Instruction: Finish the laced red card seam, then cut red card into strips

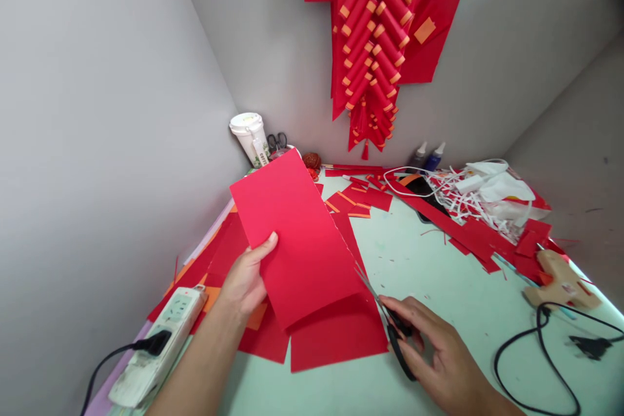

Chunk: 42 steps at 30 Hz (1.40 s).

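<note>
A red paper sheet [297,234] is tilted up over the table, pinched at its lower left edge by my left hand [248,276], thumb on top. My right hand [429,344] is closed round the black handles of the scissors [397,331]. Their slightly parted blades point up and left and meet the sheet's right edge near its lower right corner. Beneath the sheet, more red paper [336,338] lies flat on the pale green table [404,260].
A white power strip [163,338] lies at left, a lidded cup [248,133] behind. Red paper firecrackers [375,45] hang on the wall. At right are white paper shreds [468,201], a phone [424,198], a glue gun [560,279] and its black cable [539,338].
</note>
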Each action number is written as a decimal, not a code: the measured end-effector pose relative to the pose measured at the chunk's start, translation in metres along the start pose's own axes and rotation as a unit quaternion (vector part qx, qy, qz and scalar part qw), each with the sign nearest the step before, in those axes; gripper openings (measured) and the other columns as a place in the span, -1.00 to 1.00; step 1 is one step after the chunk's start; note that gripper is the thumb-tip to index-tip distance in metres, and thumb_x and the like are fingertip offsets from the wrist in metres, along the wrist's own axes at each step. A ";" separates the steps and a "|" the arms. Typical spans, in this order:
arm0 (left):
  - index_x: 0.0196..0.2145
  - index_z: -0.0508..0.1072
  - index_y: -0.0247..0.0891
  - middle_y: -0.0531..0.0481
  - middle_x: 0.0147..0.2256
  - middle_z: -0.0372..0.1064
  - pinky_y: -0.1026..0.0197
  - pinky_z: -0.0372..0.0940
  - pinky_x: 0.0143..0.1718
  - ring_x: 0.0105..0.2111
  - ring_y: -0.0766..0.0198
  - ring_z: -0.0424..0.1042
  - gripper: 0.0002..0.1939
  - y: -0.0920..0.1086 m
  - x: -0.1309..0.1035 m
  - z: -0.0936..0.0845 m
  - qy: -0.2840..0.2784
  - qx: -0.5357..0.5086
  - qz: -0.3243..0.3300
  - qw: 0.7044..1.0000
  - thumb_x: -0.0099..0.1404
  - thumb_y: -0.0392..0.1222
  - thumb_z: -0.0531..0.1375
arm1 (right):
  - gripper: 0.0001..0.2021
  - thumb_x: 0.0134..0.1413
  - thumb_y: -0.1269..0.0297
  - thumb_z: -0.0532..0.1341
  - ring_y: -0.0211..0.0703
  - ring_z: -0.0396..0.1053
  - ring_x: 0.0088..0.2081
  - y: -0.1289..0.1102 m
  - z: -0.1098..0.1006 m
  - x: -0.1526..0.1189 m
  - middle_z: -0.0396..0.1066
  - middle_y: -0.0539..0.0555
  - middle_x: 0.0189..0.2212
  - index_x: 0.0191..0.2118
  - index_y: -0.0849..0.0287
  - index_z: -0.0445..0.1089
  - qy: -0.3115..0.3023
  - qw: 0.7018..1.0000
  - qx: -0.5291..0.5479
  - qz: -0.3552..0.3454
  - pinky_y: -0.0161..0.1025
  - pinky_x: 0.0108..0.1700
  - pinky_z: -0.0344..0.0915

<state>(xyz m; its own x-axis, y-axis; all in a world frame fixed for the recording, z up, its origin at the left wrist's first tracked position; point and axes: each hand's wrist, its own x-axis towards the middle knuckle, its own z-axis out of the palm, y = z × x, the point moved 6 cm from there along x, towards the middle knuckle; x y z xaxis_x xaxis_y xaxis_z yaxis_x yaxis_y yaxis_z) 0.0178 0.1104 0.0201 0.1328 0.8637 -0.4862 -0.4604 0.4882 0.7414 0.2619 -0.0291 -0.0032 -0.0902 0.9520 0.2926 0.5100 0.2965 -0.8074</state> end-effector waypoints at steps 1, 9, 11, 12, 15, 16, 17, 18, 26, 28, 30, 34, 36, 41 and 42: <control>0.01 0.44 -0.37 -0.25 -0.18 0.57 -0.02 0.48 -0.11 -0.23 -0.04 0.59 -0.64 0.000 0.000 0.000 0.001 0.000 0.000 1.000 0.25 -0.32 0.25 | -0.55 0.13 0.43 0.11 -0.25 0.33 -0.44 0.000 -0.001 0.000 0.37 0.02 -0.40 0.14 0.05 0.32 0.005 1.000 -0.003 -0.002 -0.37 -0.36 0.36; 0.01 0.45 -0.38 -0.25 -0.22 0.58 -0.01 0.48 -0.11 -0.23 -0.04 0.59 -0.66 -0.002 -0.001 0.001 0.007 -0.001 -0.005 1.000 0.26 -0.32 0.24 | -0.56 0.19 0.40 0.11 -0.19 0.45 -0.24 0.006 -0.001 -0.001 0.45 0.09 -0.23 0.17 0.01 0.28 0.022 0.999 -0.021 -0.019 -0.38 -0.26 0.40; 0.01 0.45 -0.39 -0.26 -0.22 0.58 -0.02 0.48 -0.12 -0.24 -0.04 0.59 -0.66 -0.003 -0.001 0.001 0.008 0.000 -0.009 1.000 0.26 -0.32 0.23 | -0.56 0.20 0.39 0.11 -0.21 0.45 -0.27 0.008 0.000 -0.002 0.44 0.07 -0.25 0.18 0.00 0.27 0.016 0.999 -0.023 -0.016 -0.38 -0.26 0.39; 0.02 0.44 -0.39 -0.26 -0.23 0.58 -0.02 0.48 -0.12 -0.25 -0.04 0.59 -0.65 -0.003 -0.002 0.002 0.009 0.000 -0.011 1.000 0.26 -0.32 0.23 | -0.57 0.21 0.39 0.11 -0.22 0.44 -0.29 0.009 0.001 -0.002 0.44 0.06 -0.28 0.18 0.00 0.26 0.012 1.000 -0.022 -0.012 -0.38 -0.27 0.39; 0.04 0.42 -0.37 -0.25 -0.23 0.58 -0.01 0.48 -0.13 -0.27 -0.03 0.60 -0.62 -0.003 -0.003 0.003 0.012 0.000 -0.012 1.000 0.26 -0.33 0.24 | -0.59 0.23 0.36 0.09 -0.25 0.40 -0.37 0.011 0.003 -0.003 0.40 0.03 -0.35 0.18 0.02 0.27 -0.001 1.000 -0.019 0.006 -0.39 -0.33 0.37; 0.04 0.42 -0.37 -0.24 -0.23 0.58 -0.01 0.48 -0.12 -0.27 -0.02 0.60 -0.62 -0.003 -0.003 0.003 0.012 0.001 -0.012 1.000 0.26 -0.33 0.24 | -0.59 0.23 0.36 0.09 -0.25 0.39 -0.39 0.011 0.004 -0.004 0.39 0.03 -0.36 0.18 0.02 0.27 -0.003 1.000 -0.017 0.011 -0.39 -0.35 0.36; 0.04 0.42 -0.37 -0.24 -0.23 0.58 -0.01 0.48 -0.12 -0.26 -0.02 0.60 -0.62 -0.003 -0.003 0.003 0.010 0.001 -0.012 1.000 0.26 -0.33 0.24 | -0.59 0.23 0.36 0.09 -0.25 0.38 -0.39 0.011 0.004 -0.004 0.38 0.02 -0.37 0.18 0.02 0.27 -0.004 1.000 -0.015 0.015 -0.40 -0.35 0.35; 0.04 0.42 -0.37 -0.25 -0.24 0.58 -0.02 0.48 -0.12 -0.26 -0.03 0.60 -0.63 -0.002 -0.004 0.003 0.007 0.002 -0.012 1.000 0.26 -0.33 0.23 | -0.59 0.23 0.36 0.09 -0.25 0.38 -0.38 0.010 0.003 -0.003 0.38 0.03 -0.36 0.18 0.02 0.27 -0.005 1.000 -0.012 0.015 -0.40 -0.35 0.35; 0.01 0.43 -0.39 -0.26 -0.22 0.58 -0.04 0.47 -0.11 -0.23 -0.04 0.59 -0.65 -0.002 -0.002 0.001 -0.005 0.009 -0.009 1.000 0.27 -0.30 0.23 | -0.54 0.15 0.48 0.08 -0.26 0.35 -0.37 0.002 0.000 0.001 0.38 0.02 -0.33 0.16 0.01 0.24 -0.006 1.000 -0.007 -0.007 -0.39 -0.31 0.35; 0.00 0.43 -0.38 -0.26 -0.21 0.58 -0.04 0.47 -0.10 -0.22 -0.04 0.59 -0.65 -0.004 -0.001 0.000 -0.010 0.009 -0.007 1.000 0.26 -0.30 0.25 | -0.52 0.14 0.48 0.09 -0.26 0.36 -0.35 0.003 0.000 0.000 0.39 0.02 -0.30 0.17 -0.02 0.22 -0.009 1.000 -0.010 -0.002 -0.40 -0.31 0.35; 0.00 0.44 -0.38 -0.25 -0.21 0.57 -0.04 0.47 -0.09 -0.22 -0.04 0.58 -0.64 -0.006 0.001 -0.001 -0.013 0.007 -0.008 1.000 0.25 -0.30 0.26 | -0.50 0.15 0.48 0.08 -0.26 0.37 -0.33 0.006 0.001 -0.001 0.39 0.01 -0.28 0.18 -0.06 0.20 -0.011 1.000 -0.011 0.003 -0.40 -0.29 0.35; 0.00 0.44 -0.39 -0.25 -0.21 0.58 -0.05 0.46 -0.09 -0.22 -0.04 0.58 -0.65 -0.009 0.002 0.000 -0.014 0.006 -0.014 1.000 0.25 -0.29 0.26 | -0.50 0.19 0.46 0.08 -0.26 0.38 -0.30 0.009 0.003 -0.002 0.40 0.00 -0.26 0.20 -0.10 0.17 -0.011 1.000 -0.009 0.002 -0.40 -0.24 0.35; -0.01 0.44 -0.39 -0.25 -0.23 0.58 -0.05 0.46 -0.09 -0.24 -0.03 0.59 -0.66 -0.009 0.001 0.000 -0.011 0.005 -0.016 1.000 0.26 -0.29 0.25 | -0.51 0.19 0.45 0.08 -0.25 0.39 -0.28 0.008 0.003 -0.002 0.40 0.00 -0.26 0.21 -0.10 0.17 -0.010 1.000 -0.009 -0.002 -0.40 -0.24 0.35; -0.01 0.44 -0.38 -0.25 -0.21 0.58 -0.05 0.46 -0.09 -0.23 -0.03 0.59 -0.66 -0.009 -0.001 0.001 -0.009 0.001 -0.016 1.000 0.25 -0.29 0.26 | -0.54 0.22 0.43 0.08 -0.26 0.37 -0.32 0.007 0.001 -0.001 0.38 0.00 -0.31 0.20 -0.05 0.20 -0.007 1.000 -0.007 -0.004 -0.40 -0.25 0.34; -0.01 0.44 -0.38 -0.25 -0.21 0.57 -0.05 0.46 -0.08 -0.22 -0.03 0.58 -0.65 -0.009 -0.001 0.001 -0.009 0.000 -0.016 1.000 0.25 -0.29 0.26 | -0.55 0.22 0.42 0.08 -0.26 0.38 -0.30 0.007 0.001 -0.001 0.39 0.01 -0.29 0.20 -0.04 0.19 -0.009 1.000 -0.006 -0.004 -0.40 -0.24 0.34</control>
<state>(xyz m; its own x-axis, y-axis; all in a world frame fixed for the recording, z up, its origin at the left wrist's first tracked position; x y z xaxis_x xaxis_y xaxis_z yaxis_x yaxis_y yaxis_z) 0.0229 0.1057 0.0145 0.1633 0.8495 -0.5018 -0.4553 0.5161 0.7256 0.2645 -0.0279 -0.0099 -0.1090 0.9511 0.2891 0.5192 0.3025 -0.7994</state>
